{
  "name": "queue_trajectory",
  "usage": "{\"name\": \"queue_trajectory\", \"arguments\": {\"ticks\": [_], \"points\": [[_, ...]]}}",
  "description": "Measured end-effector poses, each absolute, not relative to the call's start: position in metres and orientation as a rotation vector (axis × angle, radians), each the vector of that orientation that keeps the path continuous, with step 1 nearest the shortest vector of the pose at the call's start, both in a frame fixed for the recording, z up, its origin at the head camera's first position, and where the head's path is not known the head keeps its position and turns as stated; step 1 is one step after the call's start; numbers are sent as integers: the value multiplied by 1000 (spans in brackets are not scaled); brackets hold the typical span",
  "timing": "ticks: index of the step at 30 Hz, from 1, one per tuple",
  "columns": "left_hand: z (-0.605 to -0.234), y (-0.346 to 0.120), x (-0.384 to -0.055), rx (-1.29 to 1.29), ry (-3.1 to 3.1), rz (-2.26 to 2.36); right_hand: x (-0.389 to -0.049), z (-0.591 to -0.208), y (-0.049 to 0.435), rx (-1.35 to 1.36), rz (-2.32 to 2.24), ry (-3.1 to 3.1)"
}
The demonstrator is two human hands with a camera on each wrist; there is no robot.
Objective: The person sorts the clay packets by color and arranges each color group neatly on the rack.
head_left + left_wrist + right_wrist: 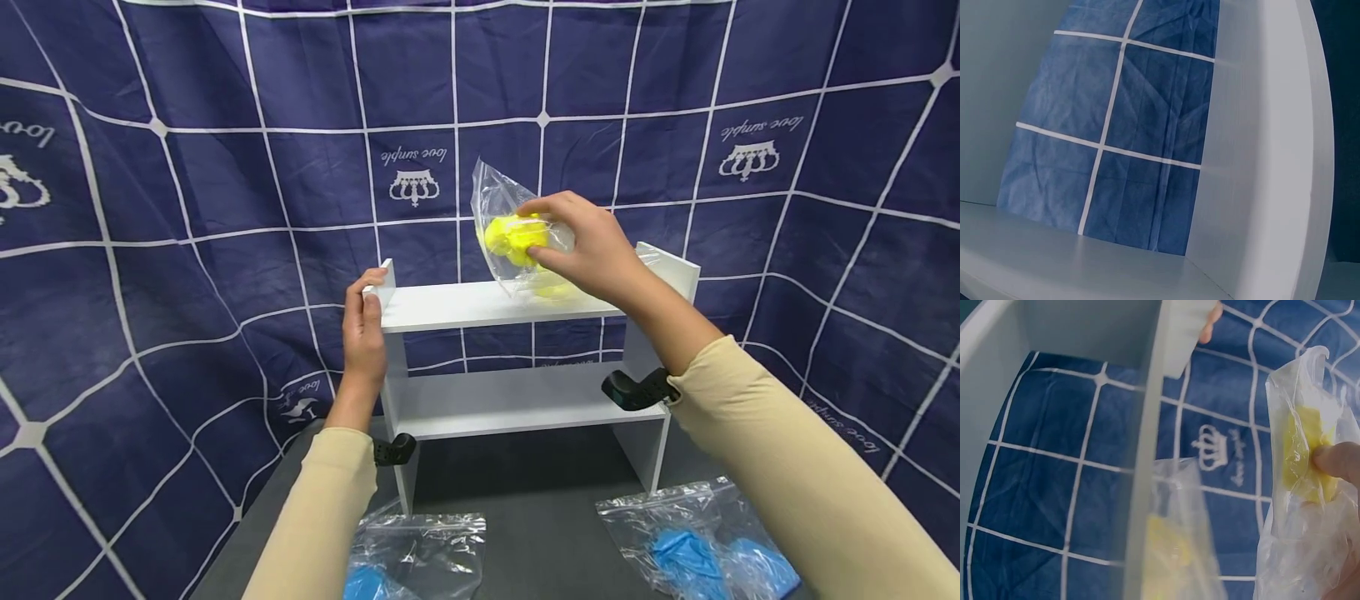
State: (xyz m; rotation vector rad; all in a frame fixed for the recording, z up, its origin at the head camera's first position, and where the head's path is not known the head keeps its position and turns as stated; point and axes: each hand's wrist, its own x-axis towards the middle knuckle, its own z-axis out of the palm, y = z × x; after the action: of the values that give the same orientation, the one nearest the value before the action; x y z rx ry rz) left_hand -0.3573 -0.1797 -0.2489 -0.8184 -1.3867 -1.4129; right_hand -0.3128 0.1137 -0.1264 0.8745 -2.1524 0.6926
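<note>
Over the top board of a white two-tier shelf [465, 307], my right hand [592, 242] pinches a clear plastic bag [498, 237] with a crumpled yellow thing inside. In the right wrist view the thumb [1340, 464] presses on the yellow contents [1302, 440] through the plastic. A second clear bag with yellow contents [1169, 550] rests on the top board, partly behind the right hand in the head view. My left hand [363, 333] grips the upper left side panel [387, 283] of the shelf, thumb toward me.
On the dark tabletop [540, 517], clear zip bags with blue contents lie at the front left [442, 546] and front right [686, 554]. The shelf's lower board [517, 400] spans between its side panels. A navy curtain [300, 167] with white grid lines hangs behind and at both sides.
</note>
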Motion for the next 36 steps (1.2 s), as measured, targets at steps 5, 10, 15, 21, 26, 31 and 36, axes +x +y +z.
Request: {"name": "queue_trajectory", "arguments": {"ticks": [5,10,15,21,26,31,36], "points": [[-254,-184,-368,-823,-1361,-1416,-334,-133,104,820,686,-2252],[-256,-186,-369,-822,-1367,-1414,-346,-145,96,788,693,-2327],[-256,-187,-369,-833,-1356,-1419,-354,-155,92,757,701,-2363],[-256,-186,-367,-819,-1391,-1426,-359,-161,92,682,656,-2442],[-256,-187,-369,-840,-1381,-1427,-362,-164,91,711,597,-2491],[-256,-188,-370,-839,-1381,-1424,-363,-164,88,743,505,-2507],[-256,-188,-369,-838,-1378,-1410,-359,-167,87,731,416,-2468]]}}
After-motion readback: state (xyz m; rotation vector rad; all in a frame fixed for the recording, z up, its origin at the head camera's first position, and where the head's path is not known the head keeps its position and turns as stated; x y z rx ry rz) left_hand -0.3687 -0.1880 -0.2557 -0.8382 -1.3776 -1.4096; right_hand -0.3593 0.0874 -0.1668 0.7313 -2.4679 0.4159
